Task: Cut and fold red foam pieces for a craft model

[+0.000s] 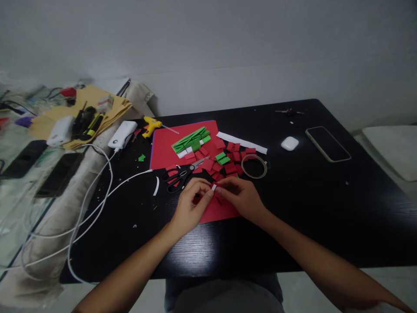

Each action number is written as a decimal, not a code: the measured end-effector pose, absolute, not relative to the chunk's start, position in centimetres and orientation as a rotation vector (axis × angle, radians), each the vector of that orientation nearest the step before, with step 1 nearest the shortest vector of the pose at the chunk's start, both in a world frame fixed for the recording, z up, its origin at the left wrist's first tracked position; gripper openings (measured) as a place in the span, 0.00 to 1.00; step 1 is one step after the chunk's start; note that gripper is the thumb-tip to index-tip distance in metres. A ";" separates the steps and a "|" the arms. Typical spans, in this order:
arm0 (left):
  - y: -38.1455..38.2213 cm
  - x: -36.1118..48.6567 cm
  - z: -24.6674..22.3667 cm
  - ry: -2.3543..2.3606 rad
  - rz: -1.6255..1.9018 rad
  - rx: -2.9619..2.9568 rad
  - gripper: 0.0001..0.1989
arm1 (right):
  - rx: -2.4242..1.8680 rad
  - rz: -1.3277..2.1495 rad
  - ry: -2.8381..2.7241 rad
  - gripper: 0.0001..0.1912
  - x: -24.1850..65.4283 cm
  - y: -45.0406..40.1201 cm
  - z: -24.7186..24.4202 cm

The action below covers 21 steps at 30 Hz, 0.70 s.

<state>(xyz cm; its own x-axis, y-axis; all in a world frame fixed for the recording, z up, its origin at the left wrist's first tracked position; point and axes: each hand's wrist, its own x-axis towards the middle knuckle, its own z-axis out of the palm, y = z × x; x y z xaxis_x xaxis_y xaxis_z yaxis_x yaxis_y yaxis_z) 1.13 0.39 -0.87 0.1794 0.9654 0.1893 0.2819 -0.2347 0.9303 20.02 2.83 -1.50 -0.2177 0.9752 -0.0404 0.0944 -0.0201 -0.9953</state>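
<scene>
My left hand [193, 201] and my right hand [243, 195] meet over a red sheet [219, 211] near the front of the black table. Between their fingertips they pinch a small folded red paper piece with a white paper strip [214, 187] on it; the fingers cover most of it. Just beyond lie many folded red paper pieces [230, 168] in a loose heap, with a folded green piece [222, 158] among them. Black-handled scissors [180, 176] rest left of the heap, blades towards it. At its right side a roll of tape [254, 167] lies flat.
Green folded strips [192, 141] lie on a larger red sheet [163, 148]. Behind stand a yellow glue gun [151, 126] and a long white paper strip [243, 142]. White cables [107, 191] cross the left side. A white earbud case [289, 143] and a phone [328, 144] lie right.
</scene>
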 end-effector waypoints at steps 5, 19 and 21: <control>0.3 1.1 -1.0 1.225 1.081 1.673 0.08 | -1.173 1.400 -1.371 0.12 19.9 2.7 -1.5; 0.4 0.9 -0.9 1.208 0.992 1.735 0.08 | -1.131 1.489 -1.300 0.12 20.1 3.0 -1.1; 0.4 0.9 -1.0 1.209 0.996 1.734 0.08 | -1.127 1.515 -1.281 0.12 20.1 3.0 -1.2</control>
<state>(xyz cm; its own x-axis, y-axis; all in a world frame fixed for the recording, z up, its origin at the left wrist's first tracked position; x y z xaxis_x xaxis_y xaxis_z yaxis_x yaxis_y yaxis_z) 0.91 0.37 -0.96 0.2395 0.9572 0.1625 0.3429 -0.2399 0.9082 20.05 2.98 -1.19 -0.2491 0.9615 -0.1162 -0.0452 -0.1314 -0.9903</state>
